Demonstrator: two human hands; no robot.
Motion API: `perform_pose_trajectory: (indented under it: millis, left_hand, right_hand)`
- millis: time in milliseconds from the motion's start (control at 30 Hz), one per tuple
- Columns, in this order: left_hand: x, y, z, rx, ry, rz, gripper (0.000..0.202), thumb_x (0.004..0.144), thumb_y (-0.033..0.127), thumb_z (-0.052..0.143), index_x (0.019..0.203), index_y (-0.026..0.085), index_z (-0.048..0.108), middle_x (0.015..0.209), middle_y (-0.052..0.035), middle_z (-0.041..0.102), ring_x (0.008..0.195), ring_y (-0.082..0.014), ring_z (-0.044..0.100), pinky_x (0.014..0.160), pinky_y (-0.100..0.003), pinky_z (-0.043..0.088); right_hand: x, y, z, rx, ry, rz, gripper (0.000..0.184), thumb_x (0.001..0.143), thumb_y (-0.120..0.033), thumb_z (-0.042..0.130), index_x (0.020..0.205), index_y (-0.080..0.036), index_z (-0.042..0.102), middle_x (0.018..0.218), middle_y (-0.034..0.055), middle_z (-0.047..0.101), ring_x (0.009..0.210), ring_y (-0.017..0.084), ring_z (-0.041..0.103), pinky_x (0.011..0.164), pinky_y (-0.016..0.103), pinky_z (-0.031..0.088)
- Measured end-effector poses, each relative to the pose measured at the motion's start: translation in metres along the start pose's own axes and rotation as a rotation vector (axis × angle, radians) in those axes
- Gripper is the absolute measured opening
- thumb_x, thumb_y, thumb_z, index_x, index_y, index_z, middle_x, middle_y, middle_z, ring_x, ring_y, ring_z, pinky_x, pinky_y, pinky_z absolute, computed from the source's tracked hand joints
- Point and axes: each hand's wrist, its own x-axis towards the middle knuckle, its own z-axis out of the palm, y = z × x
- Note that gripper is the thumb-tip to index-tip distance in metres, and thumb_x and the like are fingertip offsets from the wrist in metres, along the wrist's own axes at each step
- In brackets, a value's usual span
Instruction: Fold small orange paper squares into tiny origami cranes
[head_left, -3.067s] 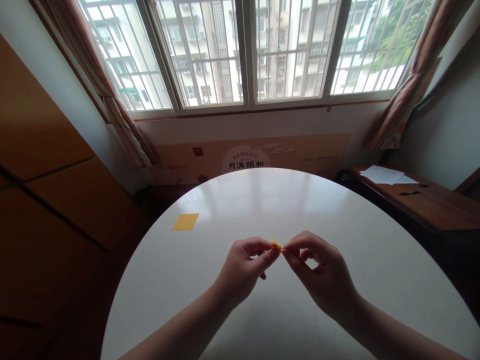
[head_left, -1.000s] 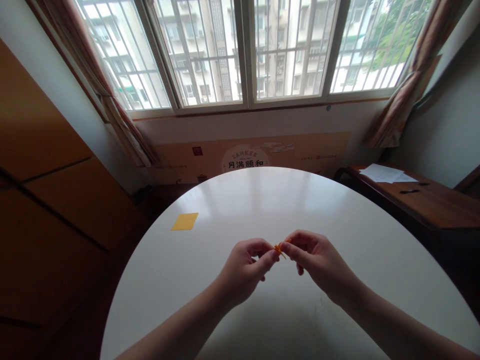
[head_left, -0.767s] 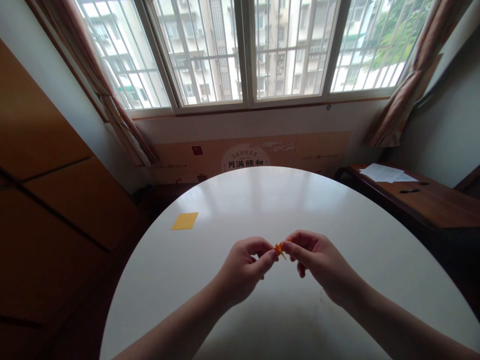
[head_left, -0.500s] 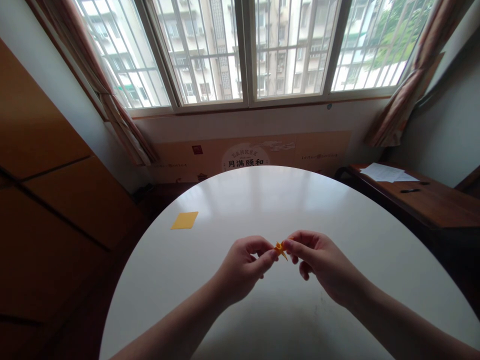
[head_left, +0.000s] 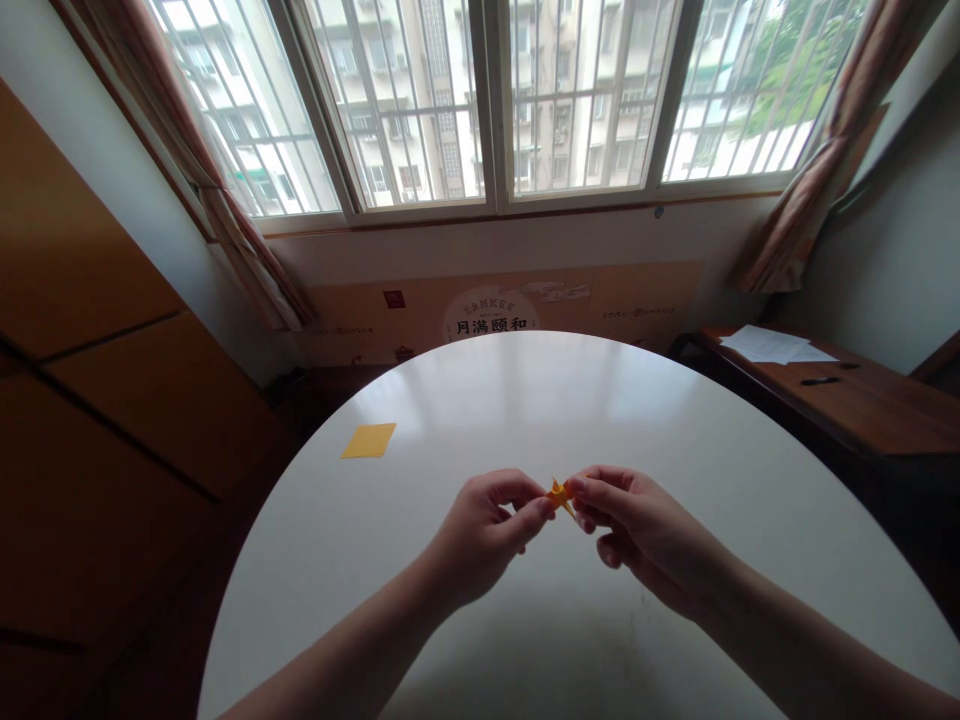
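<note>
Pinching 1 small folded orange piece [head_left: 559,494] between 2 hands: left hand [head_left: 484,535] has thumb and index finger closed on its left end, right hand [head_left: 641,515] grips its right end. Piece is held over white round table [head_left: 750,510], thin tips pointing up and down. Yellow square [head_left: 368,441] lies flat beyond left hand.

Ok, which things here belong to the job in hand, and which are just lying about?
In the job:
folded yellow paper, pinched by left hand and right hand
yellow square, flat on the white table; likely related, judging by colour

Lying about:
white papers on the brown side table
</note>
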Motion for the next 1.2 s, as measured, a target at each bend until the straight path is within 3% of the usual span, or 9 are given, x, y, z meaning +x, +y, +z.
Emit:
perform_pose_trajectory:
  millis: [300,567,833,1200]
  left_hand:
    - [0.0005,-0.0023,0.0000,-0.027,-0.003,0.008,0.029,0.083,0.040,0.068,0.075,0.012,0.069,0.065,-0.0010,0.058,0.055,-0.0105,0.052,0.049,-0.021,0.046]
    - [0.0037,-0.0055,-0.0012,-0.097,0.009,-0.019,0.032,0.082,0.043,0.069,0.072,0.013,0.069,0.064,-0.0011,0.059,0.054,-0.0101,0.051,0.045,-0.019,0.045]
    - [0.0047,-0.0071,0.0000,-0.100,-0.002,-0.053,0.033,0.082,0.045,0.070,0.072,0.013,0.068,0.061,0.0002,0.057,0.053,-0.0098,0.052,0.045,-0.018,0.044]
    - [0.0040,-0.0078,-0.0012,-0.074,-0.024,-0.083,0.035,0.082,0.047,0.069,0.072,0.013,0.068,0.062,0.0001,0.058,0.053,-0.0101,0.053,0.047,-0.020,0.044]
  right_hand:
    - [0.0000,0.0006,0.0002,0.034,-0.001,0.015,0.033,0.072,-0.043,0.086,0.073,-0.016,0.067,0.074,0.0008,0.051,0.067,0.011,0.043,0.042,0.016,0.030]
    - [0.0063,0.0012,-0.0037,0.010,0.043,-0.023,0.042,0.077,-0.058,0.077,0.080,-0.016,0.071,0.083,0.0044,0.057,0.069,0.013,0.049,0.041,0.018,0.032]
    - [0.0055,0.0050,-0.0008,-0.061,0.022,-0.040,0.035,0.077,-0.050,0.079,0.078,-0.016,0.068,0.079,0.0033,0.055,0.070,0.014,0.048,0.043,0.018,0.034]
    - [0.0068,0.0058,0.0003,-0.037,0.028,-0.049,0.032,0.076,-0.047,0.080,0.078,-0.016,0.070,0.077,0.0022,0.055,0.067,0.012,0.044,0.043,0.018,0.028]
